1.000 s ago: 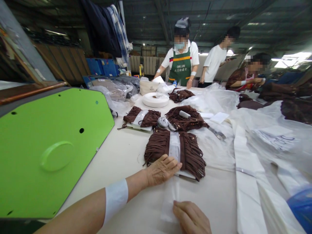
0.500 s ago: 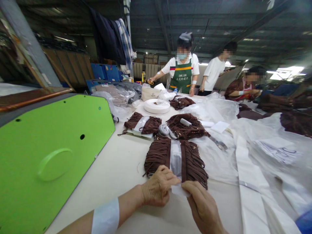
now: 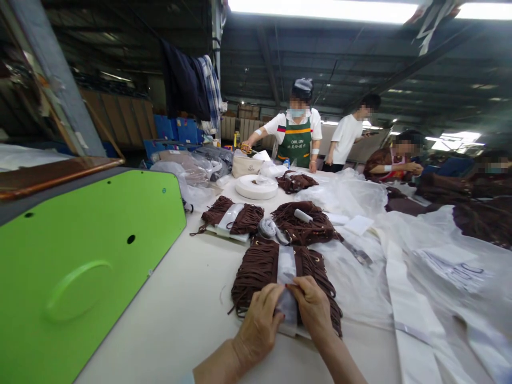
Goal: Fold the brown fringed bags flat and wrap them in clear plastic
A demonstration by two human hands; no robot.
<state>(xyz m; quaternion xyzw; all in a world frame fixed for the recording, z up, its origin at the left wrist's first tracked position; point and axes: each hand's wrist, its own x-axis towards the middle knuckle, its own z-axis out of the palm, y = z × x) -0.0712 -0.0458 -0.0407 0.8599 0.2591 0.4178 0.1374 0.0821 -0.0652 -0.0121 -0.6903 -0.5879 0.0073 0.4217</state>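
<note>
A dark brown fringed piece (image 3: 254,266) with brass eyelets lies on the white table in front of me. A translucent strip (image 3: 286,258) runs across its middle like a band. My left hand (image 3: 260,320) is closed on the near part of this strip, its fingers bent over the band. From the other side my right hand (image 3: 314,306) pinches the same strip, fingertips close to the left ones. The two hands cover some of the band and the near fringe. Just beyond the piece sits a rolled grey ribbon (image 3: 267,228).
A green machine panel (image 3: 92,266) stands at the left. Farther back lie another banded fringed piece (image 3: 216,212), a loose fringed bundle (image 3: 308,221) and a white tape roll (image 3: 256,188). Plastic sheeting (image 3: 356,282) spreads on the right. A co-worker in a green apron (image 3: 298,146) stands across the table.
Both hands have moved forward from the table's near side onto the fringed piece. The strip's free end, held out in front before, now lies over the piece under my fingers. The view has tilted up.
</note>
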